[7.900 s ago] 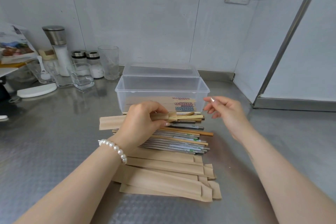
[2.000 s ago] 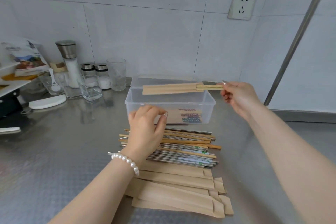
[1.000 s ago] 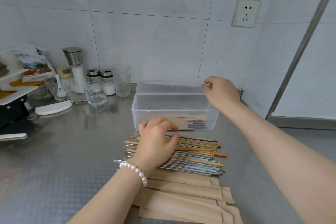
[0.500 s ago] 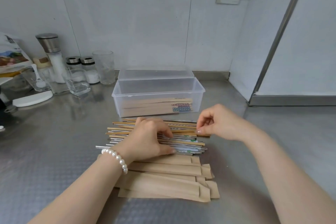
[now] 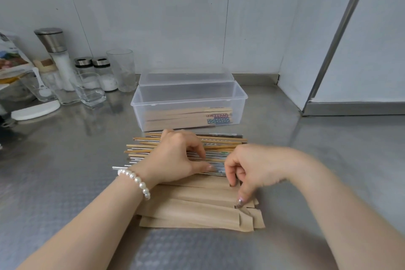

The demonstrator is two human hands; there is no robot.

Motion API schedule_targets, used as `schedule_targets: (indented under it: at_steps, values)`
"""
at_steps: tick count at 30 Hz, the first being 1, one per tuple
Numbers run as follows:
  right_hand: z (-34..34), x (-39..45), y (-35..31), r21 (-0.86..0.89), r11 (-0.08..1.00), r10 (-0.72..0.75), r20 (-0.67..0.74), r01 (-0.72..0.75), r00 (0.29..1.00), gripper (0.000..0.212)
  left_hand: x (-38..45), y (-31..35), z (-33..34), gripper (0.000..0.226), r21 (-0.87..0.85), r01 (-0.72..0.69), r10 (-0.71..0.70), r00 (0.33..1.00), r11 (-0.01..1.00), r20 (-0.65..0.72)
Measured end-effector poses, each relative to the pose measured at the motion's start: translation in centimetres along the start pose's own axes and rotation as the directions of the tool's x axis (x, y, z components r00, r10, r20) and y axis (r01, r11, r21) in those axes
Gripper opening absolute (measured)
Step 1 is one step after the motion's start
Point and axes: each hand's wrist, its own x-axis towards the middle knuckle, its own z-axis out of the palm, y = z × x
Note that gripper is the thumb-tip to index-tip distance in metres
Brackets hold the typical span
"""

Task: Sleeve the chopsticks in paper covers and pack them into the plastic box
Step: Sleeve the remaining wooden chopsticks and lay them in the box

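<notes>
A pile of loose wooden and metal chopsticks [image 5: 223, 139] lies on the steel counter in front of the clear plastic box [image 5: 140, 116]. Several sleeved pairs [image 5: 182, 117] lie inside the box. Its lid [image 5: 186, 78] sits behind it. A stack of brown paper covers [image 5: 192, 211] lies nearest me. My left hand [image 5: 175, 158] rests on the chopstick pile, its fingers and thumb curled round a few sticks. My right hand [image 5: 252, 169] reaches down onto the right end of the covers, thumb and fingertips pinching a cover by its flap.
At the back left stand a salt grinder [image 5: 52, 44], two small shakers [image 5: 100, 72], a tall glass [image 5: 120, 68] and a low glass [image 5: 89, 91]. A white flat dish [image 5: 35, 112] lies at the left edge. A wall corner with a metal strip [image 5: 341, 28] closes the right side.
My right hand put a sleeved pair into the box, then came back and dropped from the chopsticks' right end onto the paper covers. My left hand stayed on the chopstick pile.
</notes>
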Motion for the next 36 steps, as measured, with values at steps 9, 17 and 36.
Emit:
schedule_targets:
  at_steps: [9, 17, 36]
  values:
    - [0.1, 0.6, 0.3, -0.01, 0.999, 0.047, -0.008, -0.047, 0.999, 0.025, -0.3, 1.5, -0.2, 0.048, -0.005, -0.048, 0.048, 0.968, 0.999, 0.247]
    - [0.1, 1.1, 0.7, 0.072, 0.997, 0.04, -0.121, -0.031, 0.992, 0.023, -0.4, 2.0, -0.6, 0.043, 0.059, 0.008, -0.026, 0.947, 0.998, 0.319]
    - [-0.5, 1.0, 1.2, 0.241, 0.965, -0.023, -0.312, 0.102, 0.95, 0.013, -0.7, 2.0, -1.5, 0.007, -0.078, 0.03, -0.021, 0.993, 0.997, 0.113]
